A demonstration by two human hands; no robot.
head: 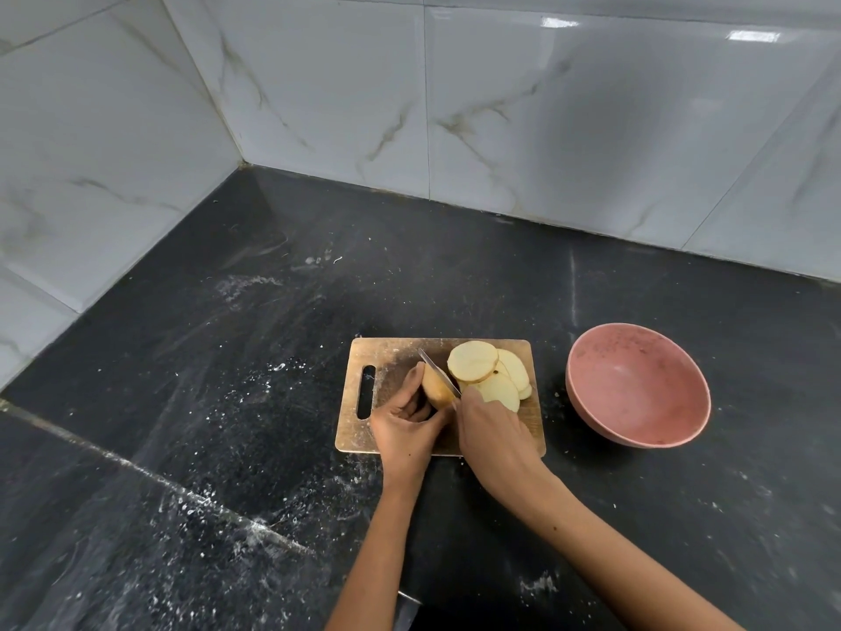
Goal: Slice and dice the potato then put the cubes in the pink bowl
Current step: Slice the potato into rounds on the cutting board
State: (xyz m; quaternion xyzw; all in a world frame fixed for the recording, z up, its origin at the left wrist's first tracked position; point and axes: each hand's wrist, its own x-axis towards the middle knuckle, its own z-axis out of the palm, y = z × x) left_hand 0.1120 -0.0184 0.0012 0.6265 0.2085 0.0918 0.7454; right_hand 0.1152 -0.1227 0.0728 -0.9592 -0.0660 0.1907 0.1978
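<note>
A wooden cutting board point(391, 352) lies on the black counter. My left hand point(405, 425) grips the remaining end piece of the potato point(434, 389) on the board. In my right hand point(491, 434) is a knife point(438, 371), its blade set against the right side of that piece; the handle is hidden inside my fist. Several round pale potato slices point(489, 373) lie overlapping just right of the blade. The pink bowl point(637, 384) stands empty on the counter to the right of the board.
The black stone counter point(227, 357) is dusted with white specks and has a seam running across its left front. White marbled tile walls point(318, 84) meet in a corner at the back left.
</note>
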